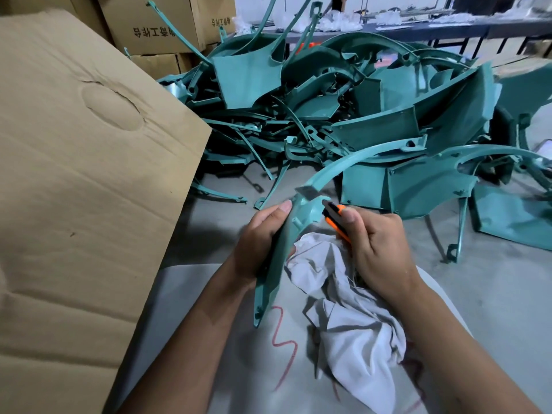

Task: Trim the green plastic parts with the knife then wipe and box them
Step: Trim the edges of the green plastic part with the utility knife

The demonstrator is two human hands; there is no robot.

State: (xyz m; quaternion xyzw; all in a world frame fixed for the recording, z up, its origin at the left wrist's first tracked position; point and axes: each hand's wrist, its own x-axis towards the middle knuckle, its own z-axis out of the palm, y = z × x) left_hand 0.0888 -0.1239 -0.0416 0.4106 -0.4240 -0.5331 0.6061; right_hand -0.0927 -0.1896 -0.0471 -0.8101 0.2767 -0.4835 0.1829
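Plastic of the long curved green part (286,234), gripped mid-length over the lap by the left hand (257,243) while the right hand (376,246) clamps the knife (334,213) against it, looks light, stiff and thin-edged.

Workshop floor area, seen from above
Grey concrete floor (493,282); stacked printed cardboard cartons (155,25) at rear left; long dark worktable (448,26) along the back, cluttered.
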